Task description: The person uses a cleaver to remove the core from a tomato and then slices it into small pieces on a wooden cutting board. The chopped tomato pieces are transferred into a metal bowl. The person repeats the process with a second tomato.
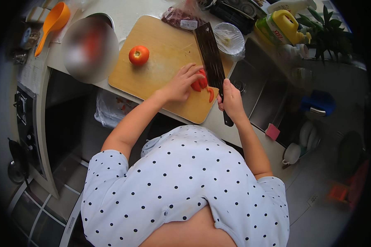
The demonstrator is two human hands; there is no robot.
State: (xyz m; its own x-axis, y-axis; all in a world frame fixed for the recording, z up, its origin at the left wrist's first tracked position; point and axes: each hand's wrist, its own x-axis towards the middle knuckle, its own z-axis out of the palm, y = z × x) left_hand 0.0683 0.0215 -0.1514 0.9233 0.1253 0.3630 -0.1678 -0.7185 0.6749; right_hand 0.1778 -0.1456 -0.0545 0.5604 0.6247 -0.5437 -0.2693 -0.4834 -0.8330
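My right hand [231, 100] grips the handle of a dark-bladed cleaver [212, 55], whose blade points away from me over the right part of a wooden cutting board [160, 45]. Just left of the blade, the fingers of my left hand [180, 84] hold a sliced red tomato [198, 83] against the board. A separate tomato slice [211, 95] lies on the blade's right side, near the board's edge. One whole tomato [139, 55] sits toward the board's left. My left fingertips partly cover the cut pieces.
Left of the board is a bowl [108, 17] with blurred red contents, beside an orange ladle [57, 20]. Behind the board lie bagged dark-red food [181, 18] and a plastic-covered bowl [230, 40]. A sink [257, 78] and yellow jug [282, 26] are at right.
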